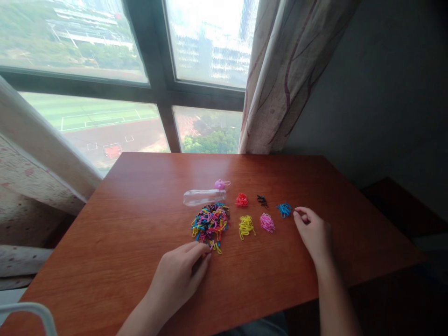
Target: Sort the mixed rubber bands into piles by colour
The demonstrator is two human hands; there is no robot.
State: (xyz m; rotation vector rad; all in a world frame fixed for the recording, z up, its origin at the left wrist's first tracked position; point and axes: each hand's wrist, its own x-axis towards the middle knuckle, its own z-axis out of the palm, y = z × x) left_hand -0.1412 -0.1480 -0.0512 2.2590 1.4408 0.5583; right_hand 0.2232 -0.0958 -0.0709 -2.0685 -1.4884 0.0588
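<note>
A mixed heap of small coloured rubber bands lies mid-table. At its near edge my left hand has thumb and forefinger closed together, with a pink rubber band at the fingertips. Beside them lies a loose yellow band. My right hand is at the right, fingers curled and fingertips pinched, just beside a small blue pile; whatever it may hold is too small to make out. Other single-colour piles are red, black, yellow and pink.
A clear plastic bottle lies on its side behind the heap, with a pink cap near its mouth. The wooden table ends at a window. Curtains hang on both sides. A white curved bar shows at lower left.
</note>
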